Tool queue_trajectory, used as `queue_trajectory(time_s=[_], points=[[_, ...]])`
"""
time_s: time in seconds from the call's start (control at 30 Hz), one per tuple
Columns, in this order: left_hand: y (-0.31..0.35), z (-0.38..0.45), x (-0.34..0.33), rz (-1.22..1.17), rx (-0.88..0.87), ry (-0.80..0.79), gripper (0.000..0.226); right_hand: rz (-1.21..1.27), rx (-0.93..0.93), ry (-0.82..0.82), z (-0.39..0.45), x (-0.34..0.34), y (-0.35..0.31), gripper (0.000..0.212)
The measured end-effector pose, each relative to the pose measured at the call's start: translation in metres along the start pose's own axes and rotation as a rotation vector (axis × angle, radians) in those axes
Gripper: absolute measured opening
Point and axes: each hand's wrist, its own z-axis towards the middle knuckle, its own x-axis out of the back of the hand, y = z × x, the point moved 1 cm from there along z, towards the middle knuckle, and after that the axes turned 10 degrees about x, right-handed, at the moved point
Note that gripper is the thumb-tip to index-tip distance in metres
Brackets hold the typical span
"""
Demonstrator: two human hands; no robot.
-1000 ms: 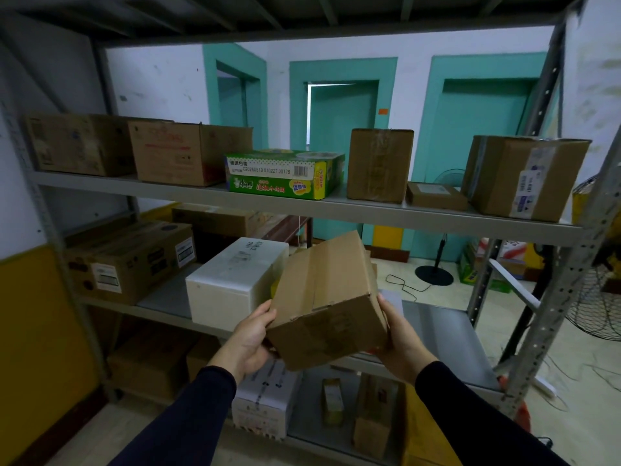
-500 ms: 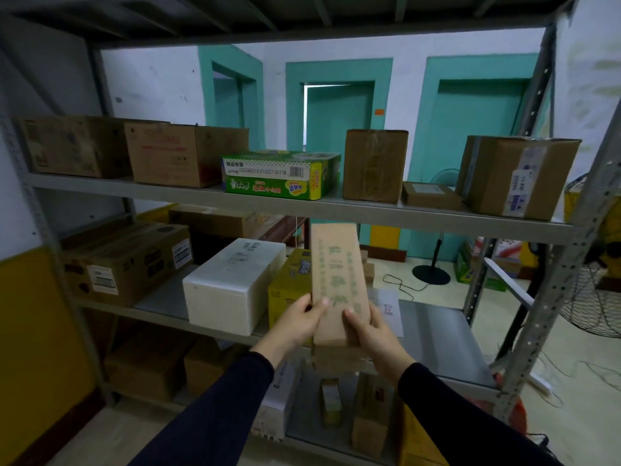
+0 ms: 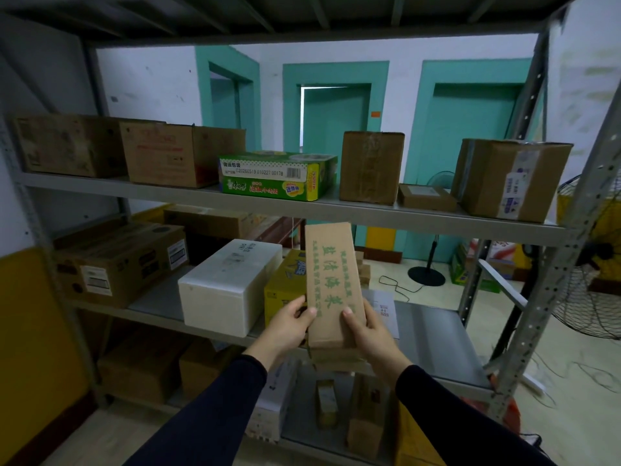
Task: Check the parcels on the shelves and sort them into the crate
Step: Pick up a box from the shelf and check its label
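A brown cardboard parcel [image 3: 331, 280] with green printed characters stands upright in front of the middle shelf, its narrow printed face turned to me. My left hand [image 3: 289, 326] grips its lower left edge. My right hand [image 3: 364, 327] grips its lower right edge, thumb on the front face. Behind it on the middle shelf sit a white foam box [image 3: 228, 284] and a yellow carton [image 3: 284, 284]. No crate is in view.
The top shelf [image 3: 302, 210] carries several brown boxes, a green printed carton [image 3: 275, 178] and a small flat parcel [image 3: 425, 196]. A labelled brown box [image 3: 117, 260] sits at middle left. More boxes stand on the bottom shelf. Fans stand at the right behind the rack post [image 3: 557, 264].
Both hands turned the parcel from a tilted, broad-side pose to upright with its narrow printed face toward me, and moved closer together at its lower end.
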Motion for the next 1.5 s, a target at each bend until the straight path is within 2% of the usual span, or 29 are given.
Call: queue_trajectory(time_s=[0.07,0.13,0.27,0.37,0.43,0.53,0.63,0.7,0.8,0.97,1.07,1.13,1.2,1.27,1.33,1.4,1.43,1.5], points=[[0.004,-0.001,-0.001,-0.026,0.016,0.021,0.043,0.017,-0.012,0.035,0.001,0.001,-0.001,0.029],[0.009,-0.002,0.000,-0.052,0.045,0.058,0.046,0.142,-0.042,0.095,0.001,0.001,-0.008,0.019],[0.004,0.003,0.013,0.067,0.032,0.210,0.046,0.362,-0.152,0.188,0.005,0.012,-0.012,0.024],[-0.009,0.007,0.029,0.055,0.126,0.334,0.054,0.415,-0.218,0.259,0.007,0.017,-0.014,0.032],[-0.015,0.009,0.036,-0.124,0.216,0.274,0.052,0.455,-0.235,0.280,0.009,0.019,-0.012,0.040],[-0.017,0.005,0.039,-0.486,0.375,0.030,0.055,0.554,-0.238,0.309,0.011,0.024,-0.008,0.040],[-0.017,0.004,0.038,-0.657,0.397,-0.144,0.052,0.585,-0.227,0.291,0.008,0.025,-0.010,0.037],[-0.016,0.002,0.038,-0.694,0.404,-0.148,0.051,0.518,-0.238,0.272,0.006,0.026,-0.010,0.034],[-0.015,0.001,0.039,-0.672,0.395,-0.093,0.050,0.246,-0.249,0.279,0.008,0.031,-0.006,0.032],[-0.008,0.003,0.039,-0.561,0.341,0.013,0.059,0.084,-0.123,0.452,0.011,0.036,-0.001,0.041],[0.000,0.005,0.040,-0.519,0.309,0.064,0.062,-0.051,0.001,0.574,0.006,0.032,-0.007,0.036],[0.001,0.008,0.041,-0.419,0.265,0.134,0.079,-0.071,0.067,0.616,0.003,0.032,-0.014,0.033],[-0.001,0.013,0.041,-0.262,0.219,0.227,0.108,-0.099,0.091,0.489,0.003,0.028,-0.018,0.029],[-0.001,0.015,0.037,-0.036,0.168,0.306,0.116,-0.061,0.012,0.228,0.003,0.017,-0.017,0.025],[0.005,0.010,0.029,0.193,0.147,0.345,0.118,0.010,-0.109,0.043,0.004,0.003,-0.012,0.031],[0.014,0.002,0.019,0.388,0.101,0.362,0.114,0.087,-0.173,-0.013,0.009,-0.009,-0.008,0.057],[0.017,-0.001,0.015,0.469,0.075,0.359,0.111,0.147,-0.200,-0.027,0.010,-0.014,-0.009,0.062],[0.020,-0.004,0.008,0.574,0.026,0.323,0.109,0.272,-0.215,-0.033,0.007,-0.021,-0.013,0.050]])
